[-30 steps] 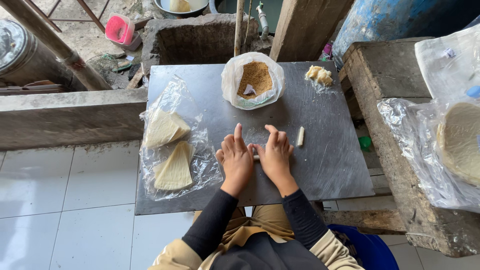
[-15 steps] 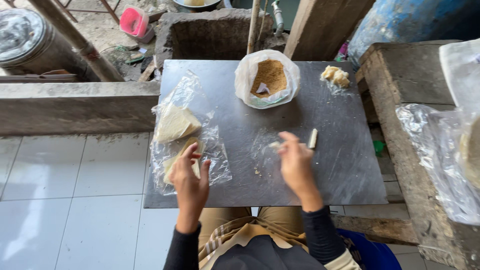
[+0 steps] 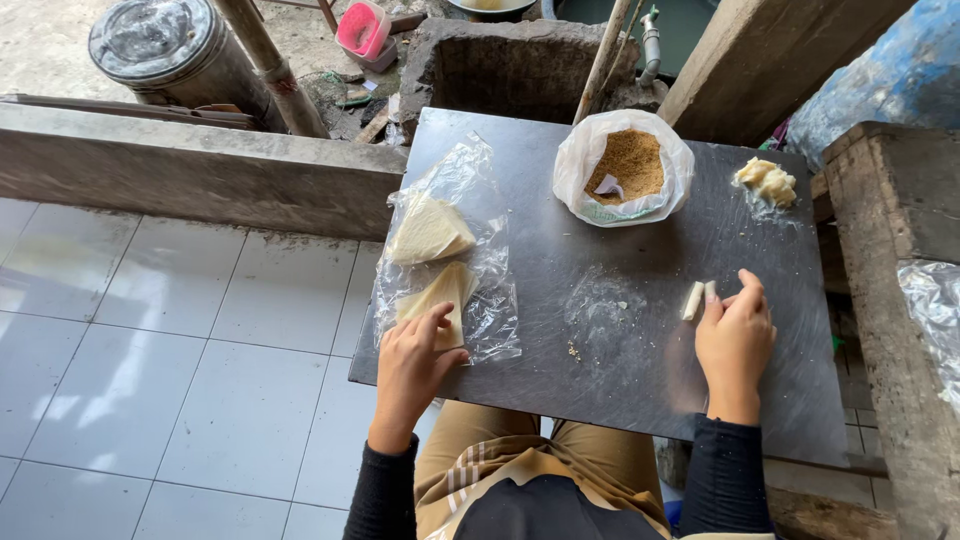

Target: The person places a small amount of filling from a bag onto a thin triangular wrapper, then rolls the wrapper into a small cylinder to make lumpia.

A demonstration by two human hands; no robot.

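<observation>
A dark board (image 3: pixel 620 330) lies across my lap. My left hand (image 3: pixel 415 360) rests on a pale triangular wrapper sheet (image 3: pixel 438 295) lying on clear plastic (image 3: pixel 490 320) at the board's left side; another triangular sheet (image 3: pixel 428 230) lies just beyond it. My right hand (image 3: pixel 735 340) is at the right side, fingertips touching two small pale rolled pieces (image 3: pixel 698 298) lying side by side on the board. A white plastic bag of brown crumbly filling (image 3: pixel 625 165) sits at the far middle. A small heap of pale yellow chunks (image 3: pixel 765 182) lies at the far right corner.
White floor tiles (image 3: pixel 150 360) spread to the left. A concrete ledge (image 3: pixel 190 170) runs behind them, with a metal drum (image 3: pixel 165 50) and a pink container (image 3: pixel 362 28) beyond. A concrete block (image 3: pixel 890 220) stands at the right, with clear plastic (image 3: pixel 935 310) on it.
Both hands left the board's middle, where they pressed together on a roll. The left hand went to the wrapper sheets; the right carried the roll beside the other one at the right.
</observation>
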